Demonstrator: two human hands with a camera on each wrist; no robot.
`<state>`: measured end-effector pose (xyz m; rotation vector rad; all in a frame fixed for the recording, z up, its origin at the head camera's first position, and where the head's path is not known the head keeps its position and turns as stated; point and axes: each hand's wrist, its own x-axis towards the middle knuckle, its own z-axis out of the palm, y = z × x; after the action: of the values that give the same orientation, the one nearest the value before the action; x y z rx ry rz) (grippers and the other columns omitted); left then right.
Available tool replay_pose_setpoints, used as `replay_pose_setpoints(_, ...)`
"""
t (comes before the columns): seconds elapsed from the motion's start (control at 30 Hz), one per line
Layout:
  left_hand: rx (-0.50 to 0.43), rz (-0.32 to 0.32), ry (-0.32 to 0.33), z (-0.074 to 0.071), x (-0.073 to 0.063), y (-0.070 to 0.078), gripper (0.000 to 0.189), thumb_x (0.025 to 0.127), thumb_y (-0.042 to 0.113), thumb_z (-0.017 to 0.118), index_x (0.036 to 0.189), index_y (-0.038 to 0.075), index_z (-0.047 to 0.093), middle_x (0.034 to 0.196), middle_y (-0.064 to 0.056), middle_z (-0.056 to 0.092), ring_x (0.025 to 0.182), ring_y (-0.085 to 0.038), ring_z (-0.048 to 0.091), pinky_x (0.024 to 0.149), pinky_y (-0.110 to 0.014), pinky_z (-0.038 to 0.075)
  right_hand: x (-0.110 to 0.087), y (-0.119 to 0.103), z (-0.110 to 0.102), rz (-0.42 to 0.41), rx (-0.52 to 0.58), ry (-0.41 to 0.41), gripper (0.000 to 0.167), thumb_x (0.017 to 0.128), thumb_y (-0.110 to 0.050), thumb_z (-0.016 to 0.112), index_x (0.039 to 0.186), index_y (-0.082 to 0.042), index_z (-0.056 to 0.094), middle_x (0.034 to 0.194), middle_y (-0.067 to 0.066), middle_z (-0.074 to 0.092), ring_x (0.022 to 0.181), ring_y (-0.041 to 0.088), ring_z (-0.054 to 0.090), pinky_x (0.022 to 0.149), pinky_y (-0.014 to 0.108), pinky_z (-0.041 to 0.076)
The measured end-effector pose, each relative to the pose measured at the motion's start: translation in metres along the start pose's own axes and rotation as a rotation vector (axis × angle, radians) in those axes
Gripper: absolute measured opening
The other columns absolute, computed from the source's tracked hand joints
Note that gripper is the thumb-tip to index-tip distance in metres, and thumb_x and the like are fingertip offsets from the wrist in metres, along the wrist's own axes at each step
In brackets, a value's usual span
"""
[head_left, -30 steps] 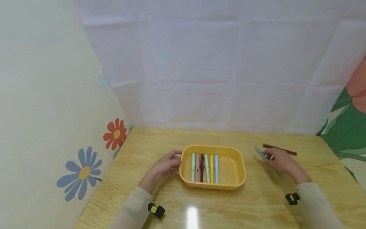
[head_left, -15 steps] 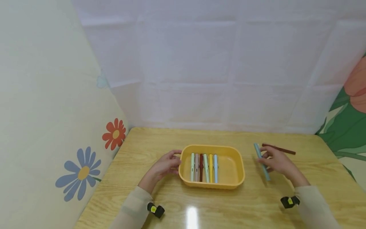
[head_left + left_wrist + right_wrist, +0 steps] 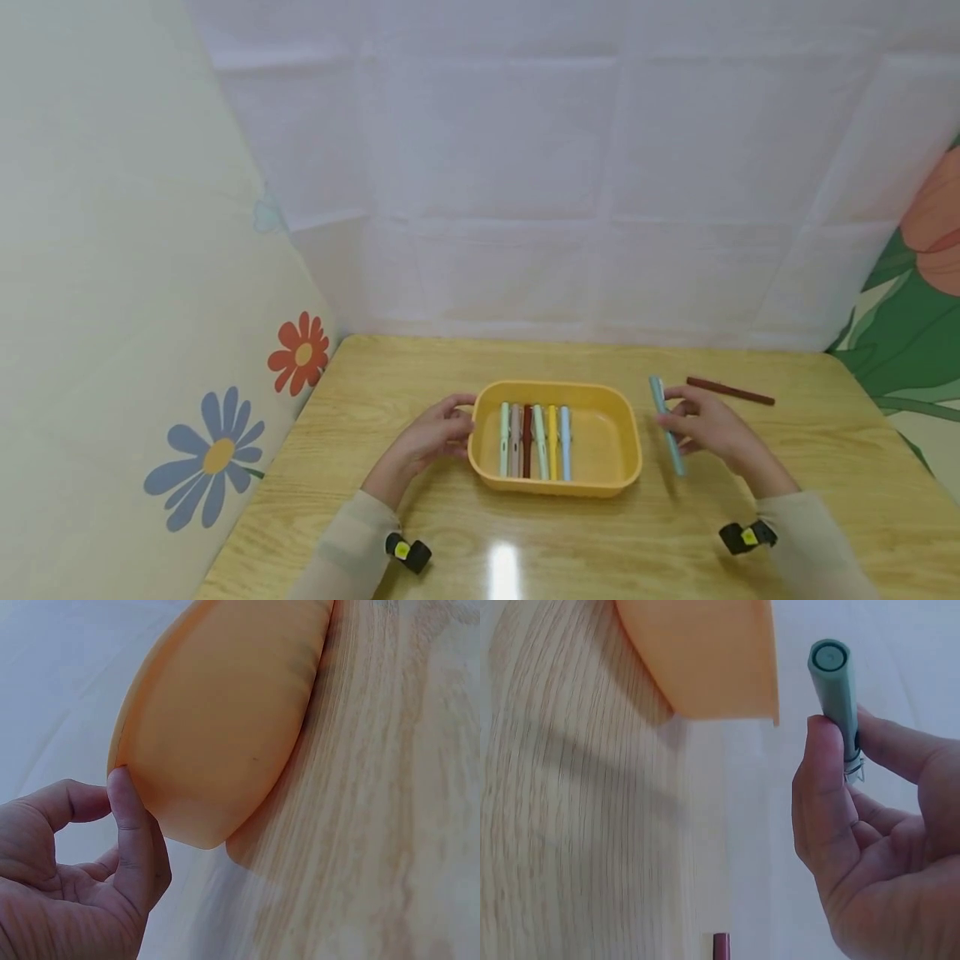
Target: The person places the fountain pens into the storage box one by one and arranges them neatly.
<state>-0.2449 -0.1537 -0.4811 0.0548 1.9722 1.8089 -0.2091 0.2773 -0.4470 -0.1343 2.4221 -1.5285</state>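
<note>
A yellow tray (image 3: 603, 486) stands on the wooden table, with several pens lying side by side in its left part. At its left end my left hand (image 3: 435, 432) has thumb and finger at the rim, pinching it; the left wrist view shows the fingertips against the tray's wall (image 3: 217, 727). To the right of the tray my right hand (image 3: 705, 425) pinches a blue-green pen (image 3: 668, 429) above the table. In the right wrist view the pen's round end (image 3: 830, 656) points at the camera, and its clip shows near the fingers.
A dark red pen (image 3: 731, 391) lies on the table behind my right hand. Inside the tray, a yellow pen (image 3: 553, 442) and a light blue pen (image 3: 566, 443) are rightmost in the row. A white cloth (image 3: 487, 208) hangs along the table's back edge.
My right hand has lifted the blue-green pen off the table and carried it left toward the tray, turning it more upright in the head view. The left hand stays at the rim.
</note>
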Motion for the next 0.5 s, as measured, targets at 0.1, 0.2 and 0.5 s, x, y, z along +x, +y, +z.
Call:
replay_pose_setpoints(0.1,-0.002,-0.003,0.003,0.0,0.0,0.0,0.058,0.093,0.005,0.057,0.148,0.002,0.04,0.1,-0.011,0.057,0.075,-0.015,0.059,0.061,-0.025,0.056,0.001,-0.004,0.006,0.003,0.02,0.007,0.057,0.099,-0.018,0.066,0.141,0.01,0.041,0.104,0.022,0.063,0.079,0.02,0.064,0.066,0.036,0.061)
replay_pose_setpoints(0.2,-0.006,0.0,0.0,0.001,-0.001,0.001,0.057,0.094,0.005,0.057,0.148,0.002,0.04,0.101,-0.011,0.057,0.076,-0.015,0.059,0.062,-0.026,0.056,0.001,-0.008,0.011,0.005,0.038,0.016,0.057,0.099,-0.016,0.065,0.142,0.011,0.04,0.103,0.021,0.063,0.08,0.019,0.064,0.066,0.035,0.061)
replay_pose_setpoints(0.5,-0.004,0.009,-0.005,0.0,-0.002,0.0,0.057,0.094,0.005,0.057,0.148,0.001,0.039,0.102,-0.011,0.057,0.076,-0.015,0.059,0.062,-0.026,0.056,0.003,-0.018,0.023,0.01,0.068,0.008,0.061,0.1,-0.016,0.065,0.145,0.013,0.035,0.103,0.018,0.065,0.081,0.018,0.064,0.068,0.034,0.061)
